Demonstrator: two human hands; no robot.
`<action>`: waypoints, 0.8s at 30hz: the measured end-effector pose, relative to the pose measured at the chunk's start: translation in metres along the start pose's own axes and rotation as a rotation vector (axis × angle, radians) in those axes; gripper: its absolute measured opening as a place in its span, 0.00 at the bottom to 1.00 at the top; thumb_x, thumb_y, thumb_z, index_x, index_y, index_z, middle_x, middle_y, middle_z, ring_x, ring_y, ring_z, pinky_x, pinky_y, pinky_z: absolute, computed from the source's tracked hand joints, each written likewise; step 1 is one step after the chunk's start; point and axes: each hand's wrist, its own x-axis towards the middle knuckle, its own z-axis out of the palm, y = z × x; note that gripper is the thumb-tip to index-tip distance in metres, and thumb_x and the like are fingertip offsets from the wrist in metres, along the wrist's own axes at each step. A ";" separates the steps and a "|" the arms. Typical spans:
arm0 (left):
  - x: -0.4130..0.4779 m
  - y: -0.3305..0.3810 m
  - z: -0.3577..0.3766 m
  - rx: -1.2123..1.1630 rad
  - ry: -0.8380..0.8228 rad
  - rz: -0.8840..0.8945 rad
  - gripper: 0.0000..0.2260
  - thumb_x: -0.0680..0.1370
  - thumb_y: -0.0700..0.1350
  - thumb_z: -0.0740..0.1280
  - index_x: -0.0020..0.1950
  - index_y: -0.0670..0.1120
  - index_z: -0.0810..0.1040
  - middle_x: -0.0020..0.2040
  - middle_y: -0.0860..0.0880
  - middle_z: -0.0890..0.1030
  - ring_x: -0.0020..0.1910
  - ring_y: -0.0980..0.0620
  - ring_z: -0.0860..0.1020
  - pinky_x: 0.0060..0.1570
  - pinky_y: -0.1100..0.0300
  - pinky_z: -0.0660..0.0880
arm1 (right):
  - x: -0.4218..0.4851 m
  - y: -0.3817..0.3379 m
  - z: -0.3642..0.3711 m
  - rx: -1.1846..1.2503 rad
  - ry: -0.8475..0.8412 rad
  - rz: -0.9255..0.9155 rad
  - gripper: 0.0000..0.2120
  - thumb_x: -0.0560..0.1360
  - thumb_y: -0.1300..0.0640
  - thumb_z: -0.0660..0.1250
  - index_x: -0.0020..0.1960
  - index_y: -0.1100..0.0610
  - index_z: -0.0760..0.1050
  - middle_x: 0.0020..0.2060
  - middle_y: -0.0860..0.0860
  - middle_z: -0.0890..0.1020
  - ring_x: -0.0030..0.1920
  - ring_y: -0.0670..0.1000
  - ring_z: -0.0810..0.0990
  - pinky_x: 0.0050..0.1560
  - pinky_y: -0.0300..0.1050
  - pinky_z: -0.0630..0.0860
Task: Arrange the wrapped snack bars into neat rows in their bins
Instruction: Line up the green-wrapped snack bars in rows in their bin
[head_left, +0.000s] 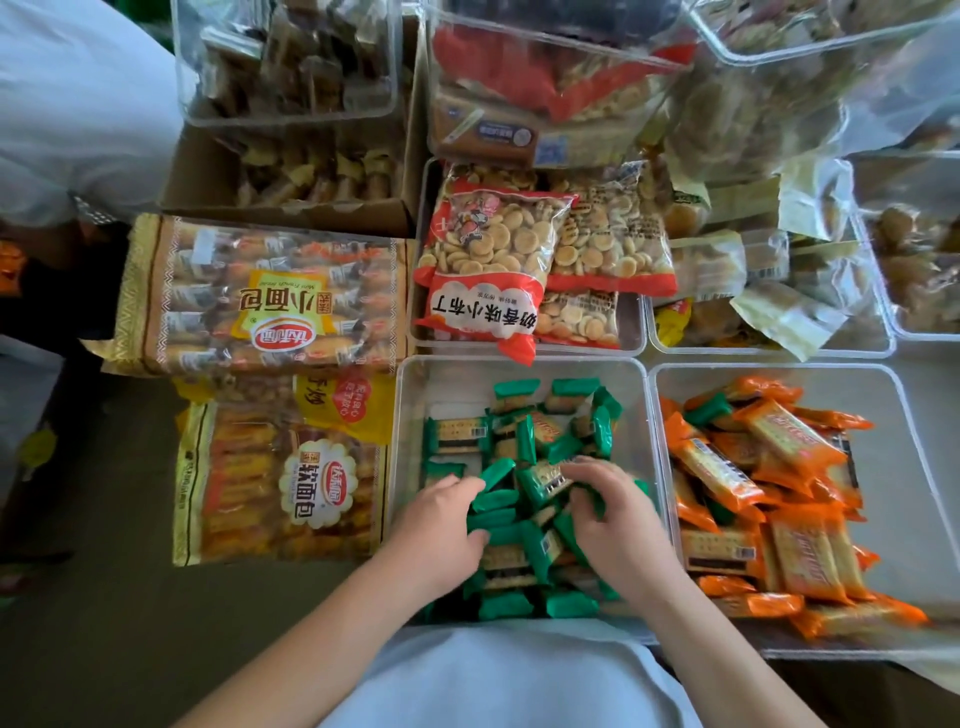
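Clear plastic bin (415, 374) of loose green-wrapped snack bars (524, 452) sits on a brownish floor (104, 623) among crowded snack packs; left hand (441, 512) and right hand (615, 512) rest on the pile, fingers curled around bars.

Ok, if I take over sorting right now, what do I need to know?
Left hand: in the green bin, fingers on a green bar, grip unclear.
Right hand: in the same bin, fingers curled among the green bars; grip unclear.
Green bars: a jumbled heap, no rows yet.
Orange bin to the right: orange bars piled loosely, with a stray green bar on top.
Done: nothing neat yet.
Left: line up the green bars, move the stray over, then line up the orange ones.
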 end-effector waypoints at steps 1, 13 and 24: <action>0.000 0.000 -0.001 -0.011 0.013 0.004 0.26 0.82 0.49 0.70 0.79 0.51 0.69 0.72 0.52 0.74 0.69 0.50 0.73 0.69 0.53 0.73 | -0.003 0.001 -0.005 -0.015 0.055 0.004 0.16 0.82 0.63 0.64 0.66 0.51 0.80 0.70 0.47 0.76 0.72 0.48 0.72 0.72 0.39 0.69; 0.029 0.029 0.019 0.025 0.119 0.307 0.27 0.81 0.49 0.70 0.80 0.54 0.68 0.80 0.53 0.66 0.80 0.50 0.62 0.80 0.51 0.60 | -0.025 0.011 -0.017 0.181 -0.115 0.224 0.23 0.81 0.54 0.68 0.75 0.47 0.71 0.68 0.45 0.77 0.68 0.44 0.75 0.69 0.48 0.76; 0.091 0.068 0.010 0.613 -0.077 0.114 0.40 0.74 0.67 0.71 0.82 0.58 0.59 0.82 0.47 0.60 0.75 0.37 0.68 0.69 0.40 0.71 | -0.031 0.004 0.000 -0.013 -0.013 0.100 0.34 0.83 0.44 0.63 0.84 0.52 0.55 0.83 0.48 0.53 0.83 0.48 0.49 0.80 0.45 0.52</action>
